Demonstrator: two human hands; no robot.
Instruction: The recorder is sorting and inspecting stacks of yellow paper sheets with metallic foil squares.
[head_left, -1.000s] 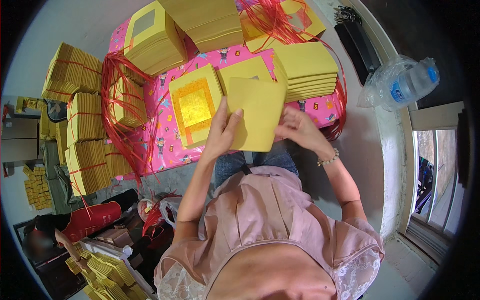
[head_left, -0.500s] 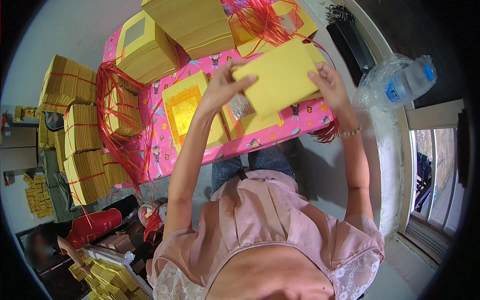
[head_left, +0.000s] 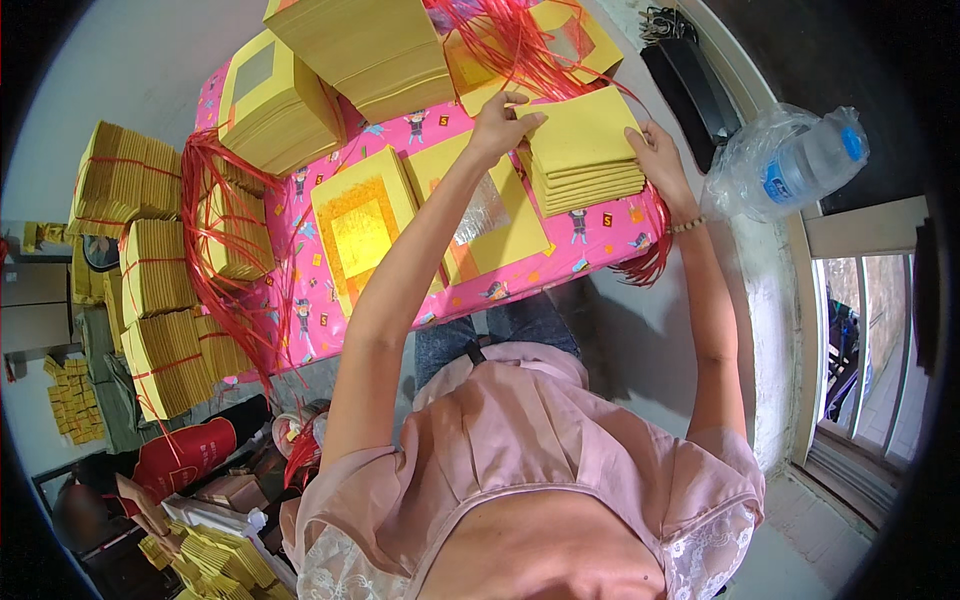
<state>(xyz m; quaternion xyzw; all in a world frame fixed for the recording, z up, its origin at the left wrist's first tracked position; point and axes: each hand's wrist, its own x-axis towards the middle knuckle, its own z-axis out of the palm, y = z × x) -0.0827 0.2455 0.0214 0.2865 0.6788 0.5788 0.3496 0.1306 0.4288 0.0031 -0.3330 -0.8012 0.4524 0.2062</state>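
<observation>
A short stack of folded yellow paper (head_left: 588, 132) lies at the table's right end, its layered folds facing me. My left hand (head_left: 500, 130) is at the stack's far left corner, thumb against the top piece and fingers curled at the edge. On the right edge, my right hand (head_left: 660, 165) grips with its thumb on top; its other fingers are partly hidden. Left of the stack lies a pile of flat yellow sheets with a silver foil square (head_left: 482, 212), partly behind my left forearm. Beside it is another pile with a gold foil square on orange (head_left: 362, 240).
Tall yellow paper stacks (head_left: 365, 60) stand along the back of the pink patterned table (head_left: 400, 130). Red strings (head_left: 215, 215) hang at the left, near tied bundles (head_left: 155, 265). A plastic bottle (head_left: 815, 165) lies at the right. Another person (head_left: 150, 500) is at the lower left.
The folded yellow paper that both hands held up over the table now rests on the stack at the right. My left hand has moved right and away from me.
</observation>
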